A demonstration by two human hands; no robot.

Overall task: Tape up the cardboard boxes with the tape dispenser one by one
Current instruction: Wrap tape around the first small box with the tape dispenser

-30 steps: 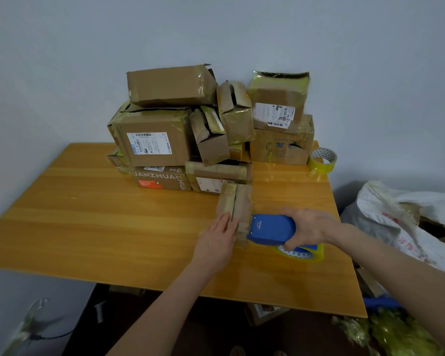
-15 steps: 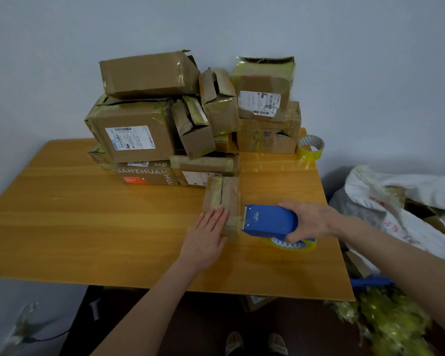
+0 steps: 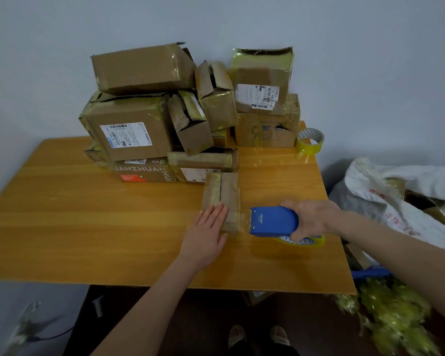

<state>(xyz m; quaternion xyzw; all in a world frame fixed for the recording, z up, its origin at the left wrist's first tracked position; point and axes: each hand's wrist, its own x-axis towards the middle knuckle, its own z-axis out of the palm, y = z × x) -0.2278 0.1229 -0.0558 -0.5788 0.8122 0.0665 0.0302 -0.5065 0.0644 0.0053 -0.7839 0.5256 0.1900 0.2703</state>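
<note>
Your left hand (image 3: 205, 233) lay flat, fingers straight, on the box (image 3: 222, 196) to pin it, while your right hand (image 3: 312, 220) gripped the dispenser (image 3: 272, 222) beside it, apparently pulling tape (image 3: 244, 219) taut.

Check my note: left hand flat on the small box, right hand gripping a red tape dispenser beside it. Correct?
Not quite: the head view shows the tape dispenser is blue, not red. The left hand does rest flat on the small box, and the right hand grips the dispenser beside it.
</note>
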